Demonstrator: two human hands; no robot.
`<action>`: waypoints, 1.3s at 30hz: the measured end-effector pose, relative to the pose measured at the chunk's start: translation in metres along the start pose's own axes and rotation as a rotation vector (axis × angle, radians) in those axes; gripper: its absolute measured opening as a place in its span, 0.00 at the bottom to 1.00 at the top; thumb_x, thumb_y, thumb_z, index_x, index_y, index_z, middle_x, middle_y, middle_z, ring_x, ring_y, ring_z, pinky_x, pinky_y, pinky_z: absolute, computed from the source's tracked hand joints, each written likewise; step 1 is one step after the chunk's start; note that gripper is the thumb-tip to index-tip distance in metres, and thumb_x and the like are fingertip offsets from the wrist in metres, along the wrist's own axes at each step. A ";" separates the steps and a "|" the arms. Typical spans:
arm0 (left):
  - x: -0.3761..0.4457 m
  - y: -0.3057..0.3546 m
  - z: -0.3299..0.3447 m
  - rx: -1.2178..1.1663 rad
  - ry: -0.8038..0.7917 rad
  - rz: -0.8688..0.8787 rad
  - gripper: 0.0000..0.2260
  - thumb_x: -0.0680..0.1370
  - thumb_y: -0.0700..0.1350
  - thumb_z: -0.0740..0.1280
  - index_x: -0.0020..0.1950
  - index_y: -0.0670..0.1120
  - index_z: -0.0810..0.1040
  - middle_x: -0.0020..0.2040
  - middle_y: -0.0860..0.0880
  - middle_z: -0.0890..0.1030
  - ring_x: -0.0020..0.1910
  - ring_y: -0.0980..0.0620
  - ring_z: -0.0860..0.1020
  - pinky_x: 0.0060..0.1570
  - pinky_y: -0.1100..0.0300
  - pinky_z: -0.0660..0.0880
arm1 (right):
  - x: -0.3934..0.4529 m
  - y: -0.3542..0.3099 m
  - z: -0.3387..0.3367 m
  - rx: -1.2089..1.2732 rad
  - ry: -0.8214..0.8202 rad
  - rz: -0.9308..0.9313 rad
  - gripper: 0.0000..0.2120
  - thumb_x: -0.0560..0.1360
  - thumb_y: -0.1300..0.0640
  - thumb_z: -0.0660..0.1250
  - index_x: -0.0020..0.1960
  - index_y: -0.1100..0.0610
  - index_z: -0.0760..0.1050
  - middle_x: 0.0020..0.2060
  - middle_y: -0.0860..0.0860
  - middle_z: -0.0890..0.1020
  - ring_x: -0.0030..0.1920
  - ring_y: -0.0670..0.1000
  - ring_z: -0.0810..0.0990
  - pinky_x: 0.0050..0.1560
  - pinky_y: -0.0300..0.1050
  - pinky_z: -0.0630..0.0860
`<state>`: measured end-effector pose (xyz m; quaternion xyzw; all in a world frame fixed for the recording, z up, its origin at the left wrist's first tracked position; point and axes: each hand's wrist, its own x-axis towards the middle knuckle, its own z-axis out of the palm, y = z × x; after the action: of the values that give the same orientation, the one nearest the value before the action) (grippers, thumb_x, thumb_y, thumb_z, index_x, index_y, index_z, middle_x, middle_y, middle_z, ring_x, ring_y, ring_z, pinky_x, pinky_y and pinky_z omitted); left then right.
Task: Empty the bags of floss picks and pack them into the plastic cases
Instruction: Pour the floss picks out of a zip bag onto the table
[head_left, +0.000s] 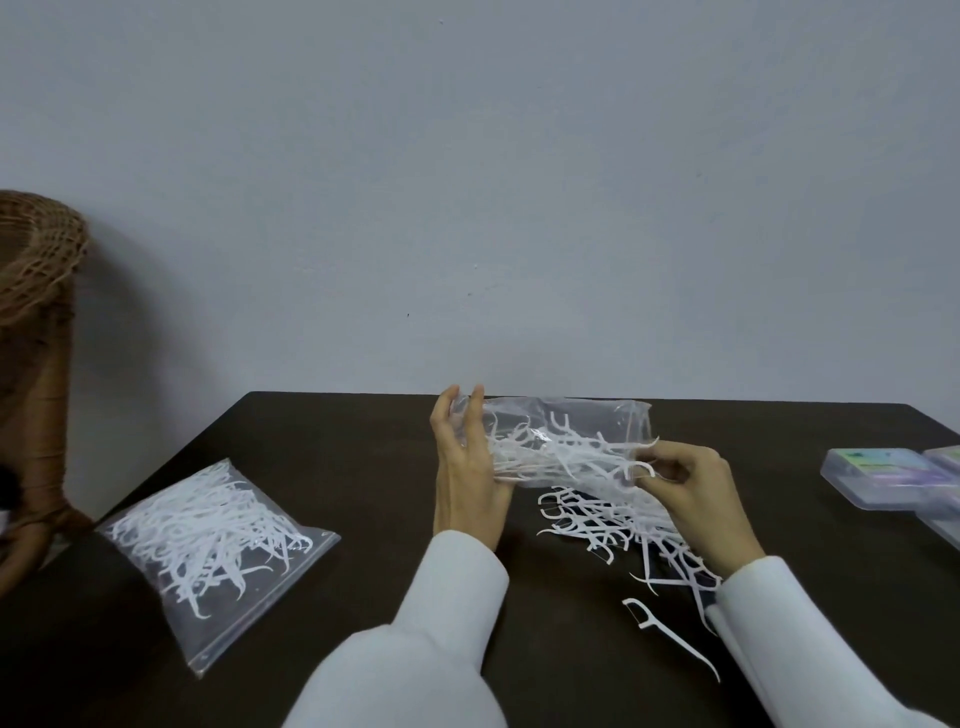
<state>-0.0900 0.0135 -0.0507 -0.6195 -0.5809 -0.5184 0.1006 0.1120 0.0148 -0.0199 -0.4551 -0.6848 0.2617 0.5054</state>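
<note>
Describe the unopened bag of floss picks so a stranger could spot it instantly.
Start at the dark table and look to its left end. There a clear bag lies flat, full of white picks. Unlike the other bag, no hands hold it.

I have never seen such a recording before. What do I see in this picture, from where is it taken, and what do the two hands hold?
There is no machine: a person wears a camera on the head, looking down at their own hands. The left hand holds one end of a clear bag of white floss picks above a dark table. The right hand pinches picks at the bag's open end. Loose picks lie in a pile below. A second, full bag lies to the left; plastic cases wait at the right edge.
</note>
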 end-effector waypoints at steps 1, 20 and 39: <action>0.001 -0.002 -0.001 -0.002 0.016 -0.022 0.40 0.64 0.31 0.76 0.73 0.40 0.63 0.70 0.50 0.53 0.66 0.54 0.65 0.62 0.63 0.63 | 0.001 0.002 -0.001 0.014 0.008 0.006 0.10 0.68 0.69 0.72 0.45 0.57 0.81 0.36 0.43 0.81 0.37 0.37 0.80 0.40 0.26 0.74; 0.012 -0.023 -0.023 0.010 0.094 -0.300 0.42 0.66 0.30 0.75 0.75 0.45 0.59 0.73 0.43 0.53 0.70 0.47 0.64 0.65 0.63 0.58 | 0.007 0.022 -0.014 0.171 -0.027 0.325 0.06 0.72 0.69 0.67 0.47 0.62 0.80 0.39 0.56 0.85 0.42 0.52 0.84 0.47 0.40 0.81; 0.011 -0.013 -0.018 -0.055 0.059 -0.277 0.41 0.66 0.31 0.74 0.74 0.45 0.59 0.74 0.44 0.52 0.70 0.48 0.63 0.64 0.67 0.57 | 0.002 0.008 -0.013 0.007 -0.031 0.118 0.09 0.74 0.64 0.67 0.47 0.51 0.80 0.46 0.44 0.83 0.50 0.41 0.80 0.53 0.35 0.73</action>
<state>-0.1124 0.0104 -0.0405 -0.5204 -0.6430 -0.5612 0.0281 0.1268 0.0192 -0.0213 -0.4888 -0.6635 0.3005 0.4801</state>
